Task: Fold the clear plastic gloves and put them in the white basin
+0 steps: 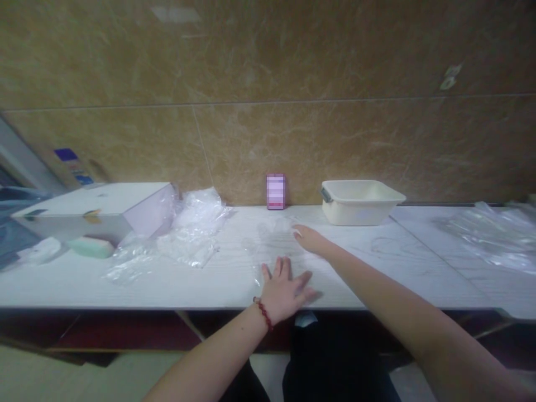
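My left hand (pixel 285 290), with a red bead bracelet at the wrist, lies near the front edge of the white table with its fingers spread. Its fingertips rest at the near edge of a clear plastic bag (pixel 270 237), which is thin and hard to make out against the tabletop. Farther back and a little to the right, my right hand (pixel 310 240) has its fingers closed at the bag's far right side, pinching the film.
A cream plastic basin (pixel 352 212) stands against the wall at right, and a phone (pixel 276 191) leans upright in the middle. Crumpled clear bags (pixel 192 229) lie beside a white box (pixel 96 206) at left. More plastic film (pixel 494 231) lies far right.
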A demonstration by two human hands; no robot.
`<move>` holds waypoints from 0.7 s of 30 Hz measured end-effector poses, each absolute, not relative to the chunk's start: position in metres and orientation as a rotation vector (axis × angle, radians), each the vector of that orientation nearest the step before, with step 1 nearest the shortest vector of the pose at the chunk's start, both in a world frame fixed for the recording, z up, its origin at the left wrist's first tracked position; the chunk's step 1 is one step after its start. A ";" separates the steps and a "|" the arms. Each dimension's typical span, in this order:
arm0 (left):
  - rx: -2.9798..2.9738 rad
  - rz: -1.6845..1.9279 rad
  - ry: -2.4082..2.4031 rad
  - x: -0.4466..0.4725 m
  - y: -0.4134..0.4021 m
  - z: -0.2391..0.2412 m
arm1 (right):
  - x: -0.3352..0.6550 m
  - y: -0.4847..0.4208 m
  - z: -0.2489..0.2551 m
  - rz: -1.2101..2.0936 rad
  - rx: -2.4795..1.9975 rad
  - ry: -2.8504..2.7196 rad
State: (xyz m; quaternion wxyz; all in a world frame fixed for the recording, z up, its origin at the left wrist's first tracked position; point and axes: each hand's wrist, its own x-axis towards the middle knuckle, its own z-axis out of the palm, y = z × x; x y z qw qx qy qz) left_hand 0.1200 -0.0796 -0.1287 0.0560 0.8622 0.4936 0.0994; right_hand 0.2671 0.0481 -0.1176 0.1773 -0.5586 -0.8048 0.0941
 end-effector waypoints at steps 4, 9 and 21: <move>2.585 0.515 1.624 0.108 -0.060 -0.122 | 0.249 -0.004 -0.132 0.246 -1.498 -2.333; 2.792 0.450 1.240 0.086 -0.006 -0.120 | 0.238 -0.033 -0.143 0.124 -1.428 -2.489; 2.950 0.021 1.157 0.053 0.066 -0.139 | 0.239 -0.038 -0.152 0.052 -1.450 -2.557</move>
